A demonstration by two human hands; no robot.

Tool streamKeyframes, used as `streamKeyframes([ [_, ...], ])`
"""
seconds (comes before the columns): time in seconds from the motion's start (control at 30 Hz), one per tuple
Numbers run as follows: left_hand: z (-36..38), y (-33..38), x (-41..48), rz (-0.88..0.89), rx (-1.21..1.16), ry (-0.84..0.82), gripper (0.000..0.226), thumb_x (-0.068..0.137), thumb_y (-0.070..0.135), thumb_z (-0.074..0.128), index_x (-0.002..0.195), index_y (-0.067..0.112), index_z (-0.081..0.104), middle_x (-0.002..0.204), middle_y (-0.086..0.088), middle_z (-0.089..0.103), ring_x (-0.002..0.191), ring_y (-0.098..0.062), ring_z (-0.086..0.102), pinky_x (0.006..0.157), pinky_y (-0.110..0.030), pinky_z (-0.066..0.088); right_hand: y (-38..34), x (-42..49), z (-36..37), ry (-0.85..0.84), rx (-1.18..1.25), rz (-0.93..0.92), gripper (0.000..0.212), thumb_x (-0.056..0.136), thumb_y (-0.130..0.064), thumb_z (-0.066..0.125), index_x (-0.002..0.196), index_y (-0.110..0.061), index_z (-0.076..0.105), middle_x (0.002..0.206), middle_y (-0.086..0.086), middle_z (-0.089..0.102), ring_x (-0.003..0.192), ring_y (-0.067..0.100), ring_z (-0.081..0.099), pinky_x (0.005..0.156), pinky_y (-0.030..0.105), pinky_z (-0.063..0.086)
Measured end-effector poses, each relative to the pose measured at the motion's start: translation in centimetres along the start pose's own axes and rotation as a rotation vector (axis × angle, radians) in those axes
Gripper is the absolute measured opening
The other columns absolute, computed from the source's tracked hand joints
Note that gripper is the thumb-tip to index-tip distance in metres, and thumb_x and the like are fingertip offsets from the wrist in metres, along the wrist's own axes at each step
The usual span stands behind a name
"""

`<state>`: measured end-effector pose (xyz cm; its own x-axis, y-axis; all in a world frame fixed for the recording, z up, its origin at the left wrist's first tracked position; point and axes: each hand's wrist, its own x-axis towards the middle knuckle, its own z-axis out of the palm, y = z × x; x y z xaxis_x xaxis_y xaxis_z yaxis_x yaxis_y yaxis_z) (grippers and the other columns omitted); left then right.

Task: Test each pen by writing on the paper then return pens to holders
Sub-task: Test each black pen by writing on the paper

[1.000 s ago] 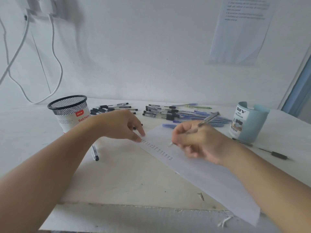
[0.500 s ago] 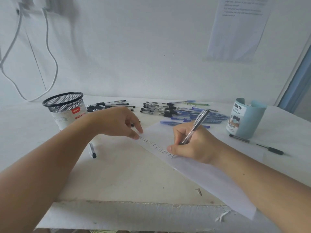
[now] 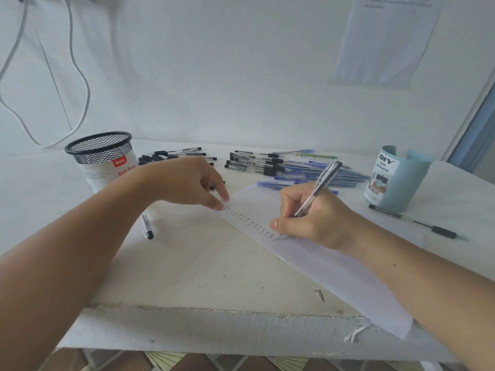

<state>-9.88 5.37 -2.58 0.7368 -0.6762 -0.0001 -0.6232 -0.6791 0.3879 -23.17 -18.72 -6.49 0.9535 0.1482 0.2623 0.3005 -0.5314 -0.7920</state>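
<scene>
The fingers (image 3: 288, 203) of my right hand (image 3: 316, 220) pinch a silver pen (image 3: 318, 187), its tip down on the paper (image 3: 334, 269) at the near end of a row of small marks. My left hand (image 3: 187, 183) presses extended fingers on the sheet's far corner. Behind lie loose pens (image 3: 281, 167), with a black mesh holder (image 3: 103, 156) to the left and a blue holder (image 3: 399, 180) to the right, all on the surface (image 3: 201, 263).
</scene>
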Motion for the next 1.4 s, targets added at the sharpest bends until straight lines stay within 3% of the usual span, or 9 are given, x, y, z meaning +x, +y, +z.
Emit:
streamKeyframes([
  [0.47,0.0,0.0,-0.1,-0.004,-0.01,0.0,0.016,0.082,0.04,0.084,0.095,0.047,0.078,0.054,0.027,0.052,0.052,0.003,0.05,0.061,-0.023,0.036,0.1,0.2,0.2,0.023,-0.018,0.009,0.041,0.072,-0.022,0.076,0.054,-0.022,0.039,0.058,0.007,0.039,0.055,0.019,0.034,0.059,0.034,0.028],
  [0.97,0.0,-0.1,-0.1,0.009,-0.019,-0.001,0.015,0.082,0.04,0.084,0.095,0.047,0.078,0.056,0.024,0.053,0.052,0.002,0.048,0.061,-0.022,0.037,0.0,0.2,0.0,0.03,-0.01,0.038,0.039,0.072,-0.017,0.073,0.054,-0.023,0.038,0.058,0.002,0.038,0.054,0.017,0.033,0.057,0.03,0.029],
  [1.07,0.0,-0.1,0.0,0.013,-0.021,-0.001,0.015,0.082,0.039,0.084,0.094,0.046,0.078,0.055,0.024,0.053,0.052,0.002,0.049,0.06,-0.022,0.036,-0.6,0.1,-0.1,0.088,0.273,0.149,0.038,0.069,-0.007,0.067,0.056,-0.021,0.035,0.053,0.003,0.033,0.048,0.017,0.026,0.047,0.023,0.02],
  [1.17,0.0,0.0,-0.1,0.009,-0.012,-0.002,0.015,0.083,0.039,0.084,0.095,0.046,0.078,0.055,0.025,0.053,0.052,0.002,0.049,0.06,-0.022,0.036,-1.7,0.4,-0.6,0.145,0.588,0.203,0.029,0.061,0.001,0.046,0.056,-0.022,0.031,0.052,0.005,0.034,0.05,0.016,0.02,0.048,0.018,0.015],
  [1.3,-0.1,0.1,0.0,0.015,0.004,-0.002,0.016,0.083,0.04,0.083,0.095,0.047,0.078,0.055,0.028,0.054,0.052,0.004,0.05,0.061,-0.021,0.036,-1.9,0.8,-1.5,0.217,0.659,0.319,0.041,0.072,0.016,0.03,0.087,-0.021,0.041,0.072,0.01,0.05,0.05,0.017,0.03,0.044,0.023,0.029],
  [1.4,0.0,-0.1,0.1,0.017,0.0,0.0,0.015,0.083,0.039,0.084,0.094,0.047,0.078,0.055,0.027,0.054,0.052,0.003,0.05,0.061,-0.022,0.037,-1.9,0.9,-2.1,0.236,0.742,0.413,0.048,0.085,0.016,0.046,0.114,-0.021,0.05,0.08,0.011,0.062,0.053,0.022,0.051,0.043,0.024,0.036],
])
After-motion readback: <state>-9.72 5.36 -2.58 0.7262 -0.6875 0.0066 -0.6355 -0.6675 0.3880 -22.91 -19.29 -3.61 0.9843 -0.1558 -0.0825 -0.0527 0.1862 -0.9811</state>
